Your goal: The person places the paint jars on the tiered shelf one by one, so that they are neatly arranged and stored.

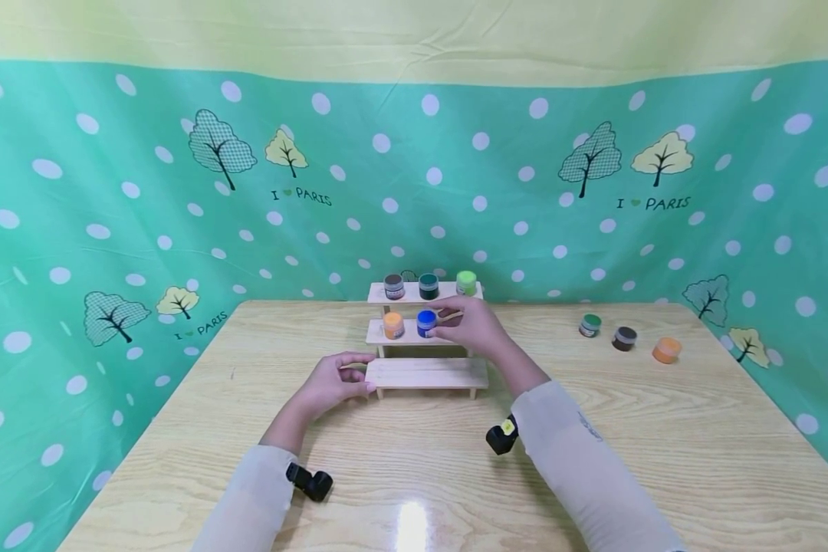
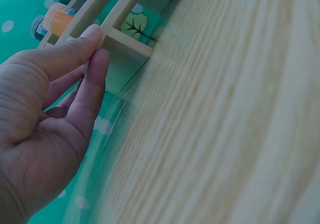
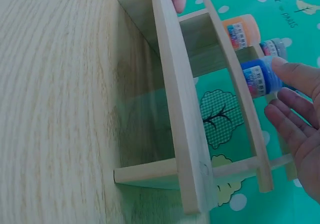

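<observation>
A three-tier wooden display stand (image 1: 428, 373) stands on the table. My left hand (image 1: 334, 379) pinches the left end of its lowest shelf between thumb and fingers, seen close in the left wrist view. On the middle shelf sit an orange paint jar (image 1: 393, 325) and, to its right, a blue paint jar (image 1: 425, 323). My right hand (image 1: 471, 326) holds the blue jar from its right side, the thumb (image 3: 290, 72) against the lid and the fingers beside it. The top shelf carries a brown-lidded jar (image 1: 394, 286), a dark green jar (image 1: 428, 286) and a light green jar (image 1: 465, 282).
To the right on the wooden table (image 1: 386, 460) are a green-lidded jar (image 1: 589, 325), a dark brown jar (image 1: 624, 338) and an orange jar (image 1: 666, 349). A green dotted curtain (image 1: 414, 153) hangs close behind the stand.
</observation>
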A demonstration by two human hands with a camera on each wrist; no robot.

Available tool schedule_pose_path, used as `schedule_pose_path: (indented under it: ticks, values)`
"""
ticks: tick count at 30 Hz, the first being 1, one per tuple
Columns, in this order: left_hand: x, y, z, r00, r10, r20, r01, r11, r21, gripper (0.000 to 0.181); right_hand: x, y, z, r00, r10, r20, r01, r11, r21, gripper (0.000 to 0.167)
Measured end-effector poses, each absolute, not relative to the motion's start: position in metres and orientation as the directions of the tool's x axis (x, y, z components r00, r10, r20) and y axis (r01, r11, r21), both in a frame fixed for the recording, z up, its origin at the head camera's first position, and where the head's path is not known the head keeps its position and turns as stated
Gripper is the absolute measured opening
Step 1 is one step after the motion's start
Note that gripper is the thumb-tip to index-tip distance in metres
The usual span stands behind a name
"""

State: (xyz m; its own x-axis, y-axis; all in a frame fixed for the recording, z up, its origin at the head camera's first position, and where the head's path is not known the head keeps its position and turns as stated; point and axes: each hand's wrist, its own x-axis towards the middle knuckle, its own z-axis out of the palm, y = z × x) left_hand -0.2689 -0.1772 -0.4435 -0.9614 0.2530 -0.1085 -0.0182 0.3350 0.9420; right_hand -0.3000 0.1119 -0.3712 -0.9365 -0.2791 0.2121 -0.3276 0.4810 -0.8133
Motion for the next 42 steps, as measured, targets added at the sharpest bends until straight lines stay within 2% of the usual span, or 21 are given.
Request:
schedule_pose_path:
  ticks: [17,32,42]
  values:
    - [-0.27,-0.179,-0.448,-0.961,0.255,-0.106,-0.02,0.319,0.948,0.058,-0.274,0.144,-0.369,-0.908,-0.259,0.329,-0.404,0.333,-0.852,0.045]
    - [-0.271,-0.179,-0.449,-0.961,0.253,-0.108,-0.022,0.32,0.947,0.058,-0.255,0.171,-0.373,-0.875,-0.277,0.398,-0.477,0.349,-0.806,0.047]
    - [-0.271,-0.178,-0.447,-0.96,0.264,-0.098,-0.012,0.31,0.951,0.059,-0.242,0.189,-0.379,-0.891,-0.246,0.382,-0.451,0.382,-0.807,0.047]
